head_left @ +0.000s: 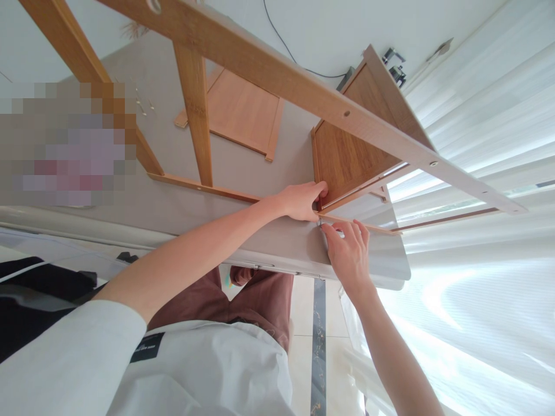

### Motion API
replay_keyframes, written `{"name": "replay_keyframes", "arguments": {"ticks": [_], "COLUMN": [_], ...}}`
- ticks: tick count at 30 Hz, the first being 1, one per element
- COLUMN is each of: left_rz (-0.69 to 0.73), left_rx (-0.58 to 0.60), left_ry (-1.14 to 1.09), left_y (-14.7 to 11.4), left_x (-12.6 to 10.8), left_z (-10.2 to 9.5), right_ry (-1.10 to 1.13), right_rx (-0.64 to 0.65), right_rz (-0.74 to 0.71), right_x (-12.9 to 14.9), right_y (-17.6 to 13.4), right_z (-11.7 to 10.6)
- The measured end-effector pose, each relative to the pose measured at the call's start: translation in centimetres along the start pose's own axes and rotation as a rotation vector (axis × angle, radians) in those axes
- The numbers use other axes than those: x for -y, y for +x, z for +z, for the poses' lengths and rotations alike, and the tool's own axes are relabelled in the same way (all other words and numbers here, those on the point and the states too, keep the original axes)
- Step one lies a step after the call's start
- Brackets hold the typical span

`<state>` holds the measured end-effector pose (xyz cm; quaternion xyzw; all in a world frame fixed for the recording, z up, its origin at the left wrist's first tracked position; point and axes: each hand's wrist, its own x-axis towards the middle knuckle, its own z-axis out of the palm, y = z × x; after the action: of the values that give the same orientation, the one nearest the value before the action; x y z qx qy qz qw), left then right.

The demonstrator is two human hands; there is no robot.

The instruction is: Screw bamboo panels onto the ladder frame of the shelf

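My left hand (301,200) is closed round the lower corner of an upright wooden panel (355,156), where it meets the frame's lower rail (234,193). Just to the right, my right hand (350,248) pinches a small metal screw-like piece (320,221) against the outer side of that rail. Its exact shape is partly hidden by the fingers. The wooden frame stands on its side, with a long upper rail (277,75) crossing above both hands and a slat (193,110) joining the rails.
A second wooden panel (245,110) lies flat on the grey table (290,144) behind the frame. Several small loose pieces (144,107) lie at the left, near a blurred area. A black cable (281,40) runs across the back. White curtains (485,277) hang at the right.
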<state>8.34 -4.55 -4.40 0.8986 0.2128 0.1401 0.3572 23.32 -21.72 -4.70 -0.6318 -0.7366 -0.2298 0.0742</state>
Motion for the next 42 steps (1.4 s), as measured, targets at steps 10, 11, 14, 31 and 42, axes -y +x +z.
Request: {"name": "replay_keyframes", "arguments": {"ticks": [10, 11, 14, 31, 42], "left_rz": [-0.005, -0.005, -0.005, 0.003, 0.011], "left_rx": [0.008, 0.009, 0.009, -0.001, -0.005], "left_ry": [0.005, 0.006, 0.006, 0.011, 0.007], "left_y": [0.08, 0.06, 0.03, 0.16, 0.13], "left_x": [0.0, -0.03, -0.07, 0.19, 0.22], "left_z": [0.01, 0.0, 0.0, 0.22, 0.16], "right_ry": [-0.01, -0.012, -0.019, 0.085, 0.093], "right_rx": [-0.012, -0.01, -0.001, 0.027, -0.011], "right_rz": [-0.002, -0.001, 0.005, 0.022, 0.04], "right_x": [0.18, 0.18, 0.21, 0.13, 0.01], "right_y": [0.5, 0.54, 0.66, 0.79, 0.42], "right_z": [-0.19, -0.2, -0.26, -0.06, 0.22]}}
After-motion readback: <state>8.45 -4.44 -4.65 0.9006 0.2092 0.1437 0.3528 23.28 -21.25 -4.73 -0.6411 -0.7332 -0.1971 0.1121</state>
